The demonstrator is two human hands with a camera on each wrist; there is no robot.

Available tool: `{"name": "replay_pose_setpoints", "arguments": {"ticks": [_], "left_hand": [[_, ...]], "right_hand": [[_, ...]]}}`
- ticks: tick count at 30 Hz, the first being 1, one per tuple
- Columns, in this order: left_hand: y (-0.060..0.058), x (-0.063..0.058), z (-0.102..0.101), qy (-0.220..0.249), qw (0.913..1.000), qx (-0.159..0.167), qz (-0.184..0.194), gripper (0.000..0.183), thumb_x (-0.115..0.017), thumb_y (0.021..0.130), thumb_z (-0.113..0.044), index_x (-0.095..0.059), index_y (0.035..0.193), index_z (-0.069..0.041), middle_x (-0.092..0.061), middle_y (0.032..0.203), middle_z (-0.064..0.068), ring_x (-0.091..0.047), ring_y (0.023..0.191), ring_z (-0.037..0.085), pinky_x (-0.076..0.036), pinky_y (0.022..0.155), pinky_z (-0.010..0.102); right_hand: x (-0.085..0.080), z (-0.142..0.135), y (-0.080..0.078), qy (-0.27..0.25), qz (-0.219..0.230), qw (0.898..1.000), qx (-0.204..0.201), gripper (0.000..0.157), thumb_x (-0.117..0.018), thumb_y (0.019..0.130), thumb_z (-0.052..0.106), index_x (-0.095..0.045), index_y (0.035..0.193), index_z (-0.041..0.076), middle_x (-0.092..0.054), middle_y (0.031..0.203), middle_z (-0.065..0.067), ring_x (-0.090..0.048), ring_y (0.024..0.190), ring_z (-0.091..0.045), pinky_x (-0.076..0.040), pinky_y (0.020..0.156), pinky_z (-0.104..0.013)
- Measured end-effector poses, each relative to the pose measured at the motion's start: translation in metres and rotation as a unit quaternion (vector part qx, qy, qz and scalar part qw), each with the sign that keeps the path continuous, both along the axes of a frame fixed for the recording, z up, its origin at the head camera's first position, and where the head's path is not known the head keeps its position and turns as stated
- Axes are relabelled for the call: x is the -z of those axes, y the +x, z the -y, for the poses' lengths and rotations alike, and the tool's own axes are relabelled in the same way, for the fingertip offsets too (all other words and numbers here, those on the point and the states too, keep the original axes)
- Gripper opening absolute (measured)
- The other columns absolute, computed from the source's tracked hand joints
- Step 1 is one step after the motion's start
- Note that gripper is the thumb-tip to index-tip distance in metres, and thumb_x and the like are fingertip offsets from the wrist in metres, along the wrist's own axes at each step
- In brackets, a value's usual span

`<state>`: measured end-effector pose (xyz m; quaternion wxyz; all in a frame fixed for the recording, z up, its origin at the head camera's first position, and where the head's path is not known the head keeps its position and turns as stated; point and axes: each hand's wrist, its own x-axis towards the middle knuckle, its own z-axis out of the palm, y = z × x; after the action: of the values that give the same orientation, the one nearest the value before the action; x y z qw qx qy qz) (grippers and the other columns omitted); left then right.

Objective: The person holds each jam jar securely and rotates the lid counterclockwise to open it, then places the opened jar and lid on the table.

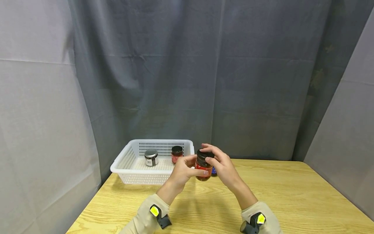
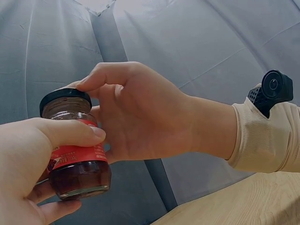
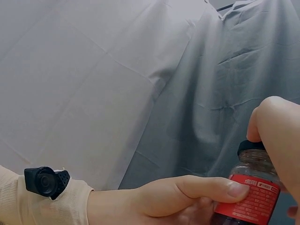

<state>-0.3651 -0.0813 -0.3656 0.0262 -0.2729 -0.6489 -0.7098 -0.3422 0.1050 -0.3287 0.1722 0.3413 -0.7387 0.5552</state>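
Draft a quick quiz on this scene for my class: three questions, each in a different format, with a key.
1. Which hand's thumb lies on the red label of the held jar?
2. True or false: the silver-lidded jar is inside the white basket.
3. The held jar's lid is: A) silver B) red C) black

Key:
1. The left hand
2. True
3. C

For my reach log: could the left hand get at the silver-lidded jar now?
Probably not: the left hand grips a red-labelled jar. Otherwise the way looks free, since the basket is open on top.
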Motion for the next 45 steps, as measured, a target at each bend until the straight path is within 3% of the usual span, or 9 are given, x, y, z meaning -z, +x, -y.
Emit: {"name": "replay_pose_setpoints", "arguments": {"ticks": [4, 12, 16, 27, 35, 38, 45], "left_hand": [[0.0003, 0.0002, 0.0003, -0.003, 1.0, -0.003, 0.001, 0.052, -0.089, 0.078, -0.003, -0.074, 0.128, -0.008, -0.074, 0.117, 0.01, -0.063, 0.111, 0.025, -0.053, 0.091, 0.039], [0.0012, 0.0007, -0.001, -0.008, 1.0, -0.002, 0.002, 0.05, -0.088, 0.079, -0.001, -0.074, 0.126, -0.007, -0.074, 0.117, 0.009, -0.065, 0.109, 0.024, -0.054, 0.091, 0.038], [0.0004, 0.0021, -0.0008, -0.002, 1.0, 0.006, 0.003, 0.05, -0.087, 0.079, 0.0, -0.074, 0.127, -0.007, -0.074, 0.118, 0.01, -0.066, 0.11, 0.025, -0.055, 0.092, 0.039], [-0.0006, 0.003, -0.0006, -0.001, 1.0, 0.005, -0.004, 0.051, -0.087, 0.079, 0.0, -0.073, 0.128, -0.006, -0.074, 0.117, 0.01, -0.066, 0.109, 0.025, -0.055, 0.091, 0.039], [-0.0003, 0.0029, -0.0008, 0.003, 1.0, 0.007, -0.002, 0.05, -0.089, 0.078, -0.002, -0.075, 0.126, -0.007, -0.074, 0.115, 0.011, -0.066, 0.108, 0.026, -0.054, 0.091, 0.04], [-0.0005, 0.0026, -0.0007, 0.003, 1.0, 0.006, -0.002, 0.051, -0.089, 0.078, -0.002, -0.074, 0.126, -0.007, -0.074, 0.116, 0.01, -0.066, 0.107, 0.026, -0.055, 0.091, 0.039], [0.0003, 0.0021, -0.0005, 0.001, 1.0, 0.006, -0.002, 0.052, -0.089, 0.078, -0.001, -0.074, 0.127, -0.009, -0.074, 0.117, 0.01, -0.066, 0.109, 0.025, -0.055, 0.09, 0.039]], "right_hand": [[0.0006, -0.0001, 0.0002, 0.004, -0.015, 1.0, 0.02, 0.026, -0.057, 0.103, 0.008, -0.07, 0.125, 0.004, -0.051, 0.144, -0.013, -0.05, 0.131, -0.036, -0.048, 0.101, -0.051], [0.0006, -0.0009, -0.0012, 0.044, -0.056, 0.994, 0.085, 0.027, -0.079, 0.094, 0.023, -0.075, 0.119, 0.013, -0.061, 0.122, -0.003, -0.057, 0.109, -0.022, -0.051, 0.089, -0.051], [-0.0008, -0.0026, -0.002, 0.062, -0.067, 0.991, 0.097, 0.025, -0.079, 0.094, 0.025, -0.076, 0.118, 0.016, -0.064, 0.125, -0.001, -0.059, 0.117, -0.023, -0.051, 0.092, -0.054], [-0.0041, -0.0038, 0.0032, 0.068, -0.041, 0.994, 0.069, 0.021, -0.069, 0.1, 0.014, -0.074, 0.12, 0.013, -0.064, 0.138, -0.006, -0.053, 0.133, -0.034, -0.041, 0.103, -0.069], [-0.0031, -0.0036, 0.0035, 0.059, -0.031, 0.997, 0.043, 0.021, -0.067, 0.1, 0.013, -0.073, 0.12, 0.012, -0.059, 0.143, -0.011, -0.048, 0.136, -0.036, -0.035, 0.105, -0.073], [-0.0025, -0.0036, 0.0029, 0.059, -0.041, 0.996, 0.048, 0.021, -0.07, 0.099, 0.017, -0.074, 0.12, 0.012, -0.057, 0.142, -0.012, -0.048, 0.133, -0.036, -0.039, 0.103, -0.07], [-0.0015, -0.0039, 0.0002, 0.069, -0.065, 0.992, 0.082, 0.021, -0.077, 0.095, 0.022, -0.077, 0.115, 0.015, -0.061, 0.127, -0.005, -0.056, 0.116, -0.026, -0.049, 0.092, -0.052]]}}
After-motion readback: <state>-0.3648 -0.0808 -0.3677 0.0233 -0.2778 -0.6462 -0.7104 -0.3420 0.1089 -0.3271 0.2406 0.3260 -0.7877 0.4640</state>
